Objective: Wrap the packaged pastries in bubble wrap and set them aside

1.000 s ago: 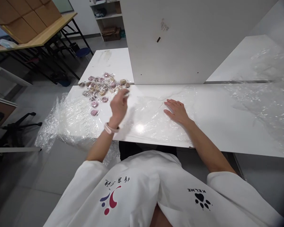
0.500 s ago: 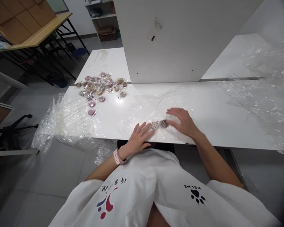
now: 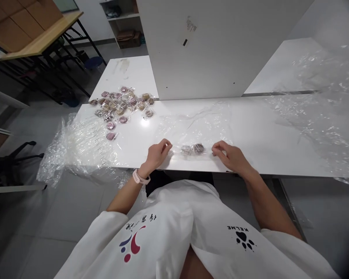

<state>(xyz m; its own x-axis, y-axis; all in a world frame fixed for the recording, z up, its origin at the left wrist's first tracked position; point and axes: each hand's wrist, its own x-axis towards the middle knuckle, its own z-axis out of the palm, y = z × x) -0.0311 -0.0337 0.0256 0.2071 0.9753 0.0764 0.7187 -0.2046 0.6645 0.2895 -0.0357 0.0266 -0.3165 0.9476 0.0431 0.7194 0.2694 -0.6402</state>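
A sheet of clear plastic film [image 3: 192, 126] lies spread on the white table in front of me. Near its close edge sit two small wrapped pieces side by side, a pale one [image 3: 186, 150] and a dark brown one [image 3: 198, 148], with film seeming to lie over them. My left hand [image 3: 159, 153] pinches the film's near edge to the left of the pieces. On their right, my right hand [image 3: 228, 155] pinches the same edge, fingertips together. Neither hand touches the pieces.
Several wrapped pink and brown pieces [image 3: 120, 106] lie heaped at the table's far left. A stack of clear plastic sheets [image 3: 87, 141] overhangs the left end. More crumpled clear plastic [image 3: 322, 112] covers the right. A white upright panel [image 3: 197, 58] stands behind the white table [image 3: 258, 143].
Both hands have moved apart from the two pieces and closed from spread fingers into pinches on the film. The near edge of the film has come up over the pieces.
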